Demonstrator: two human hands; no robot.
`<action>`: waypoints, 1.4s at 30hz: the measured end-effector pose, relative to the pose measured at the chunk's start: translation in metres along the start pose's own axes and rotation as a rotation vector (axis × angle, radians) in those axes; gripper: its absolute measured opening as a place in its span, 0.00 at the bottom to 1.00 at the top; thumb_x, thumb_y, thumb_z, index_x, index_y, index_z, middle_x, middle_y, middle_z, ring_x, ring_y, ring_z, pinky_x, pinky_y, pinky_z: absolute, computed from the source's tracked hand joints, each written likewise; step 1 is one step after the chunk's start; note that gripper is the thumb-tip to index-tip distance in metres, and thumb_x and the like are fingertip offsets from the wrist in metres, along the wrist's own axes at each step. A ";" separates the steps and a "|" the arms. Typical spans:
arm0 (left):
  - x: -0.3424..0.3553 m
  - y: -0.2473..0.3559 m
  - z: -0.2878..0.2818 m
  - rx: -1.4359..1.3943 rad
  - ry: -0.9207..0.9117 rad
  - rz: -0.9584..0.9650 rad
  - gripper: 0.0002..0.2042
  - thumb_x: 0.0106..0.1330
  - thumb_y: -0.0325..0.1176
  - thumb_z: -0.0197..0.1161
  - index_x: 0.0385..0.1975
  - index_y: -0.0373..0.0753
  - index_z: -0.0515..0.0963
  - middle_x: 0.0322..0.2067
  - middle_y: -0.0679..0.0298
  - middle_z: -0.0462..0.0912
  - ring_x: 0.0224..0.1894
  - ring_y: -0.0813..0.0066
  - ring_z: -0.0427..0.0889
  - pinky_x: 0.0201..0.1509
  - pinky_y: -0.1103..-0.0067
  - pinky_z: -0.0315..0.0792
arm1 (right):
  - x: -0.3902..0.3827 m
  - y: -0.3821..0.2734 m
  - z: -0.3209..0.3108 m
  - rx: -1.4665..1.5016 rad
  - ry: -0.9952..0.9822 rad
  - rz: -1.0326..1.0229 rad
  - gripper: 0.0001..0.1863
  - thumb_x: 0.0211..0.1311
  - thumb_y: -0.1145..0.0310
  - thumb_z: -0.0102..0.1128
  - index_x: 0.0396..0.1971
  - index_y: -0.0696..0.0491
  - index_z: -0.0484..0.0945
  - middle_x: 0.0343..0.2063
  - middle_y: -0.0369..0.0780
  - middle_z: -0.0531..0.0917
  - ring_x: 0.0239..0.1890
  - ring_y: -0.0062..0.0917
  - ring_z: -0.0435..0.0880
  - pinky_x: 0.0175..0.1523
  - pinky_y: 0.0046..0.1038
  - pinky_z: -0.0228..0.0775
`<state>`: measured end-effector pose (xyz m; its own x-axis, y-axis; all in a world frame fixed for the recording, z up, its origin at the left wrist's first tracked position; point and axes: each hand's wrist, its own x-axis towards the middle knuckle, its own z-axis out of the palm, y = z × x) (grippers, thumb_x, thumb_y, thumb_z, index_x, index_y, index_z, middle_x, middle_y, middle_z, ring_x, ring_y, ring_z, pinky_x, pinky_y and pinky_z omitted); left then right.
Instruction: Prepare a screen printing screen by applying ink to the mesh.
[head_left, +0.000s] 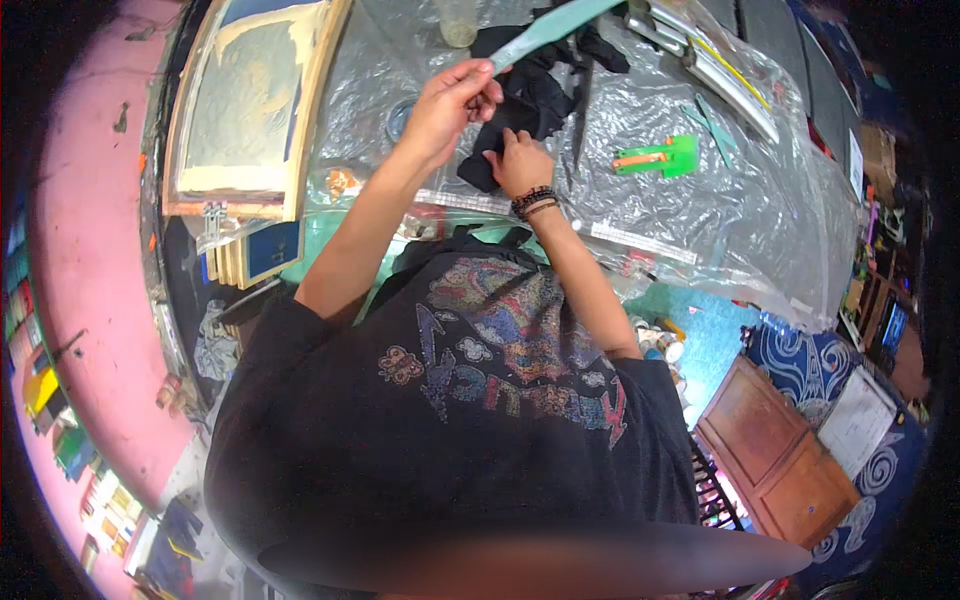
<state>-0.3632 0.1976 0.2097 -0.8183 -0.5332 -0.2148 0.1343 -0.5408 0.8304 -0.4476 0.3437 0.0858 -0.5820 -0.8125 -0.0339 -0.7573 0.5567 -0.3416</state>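
Note:
My left hand is raised over the table's front left part. Its thumb and fingers are closed around the narrow end of a long, flat, pale green spatula, which slants up to the right. Below the spatula lies a crumpled black cloth, bunched on clear plastic sheeting. My right hand, with dark beaded bracelets at the wrist, rests on the cloth's near part. Its bent fingers grip the fabric, though the fingertips are partly hidden.
The plastic sheeting covers the table. A wood-framed screen stands at the left. On the right lie a green scraper with an orange part, pale green crossed strips and long metal bars. A clear cup stands at the back.

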 end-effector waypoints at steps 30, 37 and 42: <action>0.029 -0.016 0.021 -0.059 -0.003 -0.150 0.11 0.73 0.38 0.59 0.42 0.36 0.79 0.28 0.66 0.82 0.25 0.80 0.76 0.28 0.83 0.65 | 0.062 -0.038 -0.237 1.298 0.250 -0.153 0.04 0.69 0.73 0.60 0.41 0.55 0.77 0.43 0.37 0.83 0.40 0.18 0.83 0.39 0.20 0.76; 0.045 0.050 0.009 -0.103 -0.269 0.070 0.11 0.74 0.29 0.49 0.44 0.34 0.79 0.35 0.66 0.83 0.30 0.80 0.77 0.33 0.82 0.71 | 0.062 -0.035 -0.224 0.537 0.468 -0.174 0.08 0.64 0.70 0.67 0.36 0.59 0.79 0.30 0.33 0.80 0.30 0.15 0.80 0.33 0.21 0.69; 0.030 0.055 0.027 -0.069 -0.191 0.127 0.11 0.75 0.30 0.49 0.46 0.34 0.78 0.35 0.67 0.83 0.31 0.81 0.78 0.33 0.83 0.71 | 0.051 -0.037 -0.208 1.147 0.315 -0.006 0.18 0.71 0.57 0.61 0.47 0.57 0.77 0.34 0.35 0.83 0.34 0.18 0.83 0.38 0.19 0.74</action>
<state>-0.3954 0.1695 0.2633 -0.8821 -0.4710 -0.0042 0.2758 -0.5237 0.8060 -0.5108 0.3178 0.2918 -0.7479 -0.6472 0.1476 -0.1459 -0.0568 -0.9877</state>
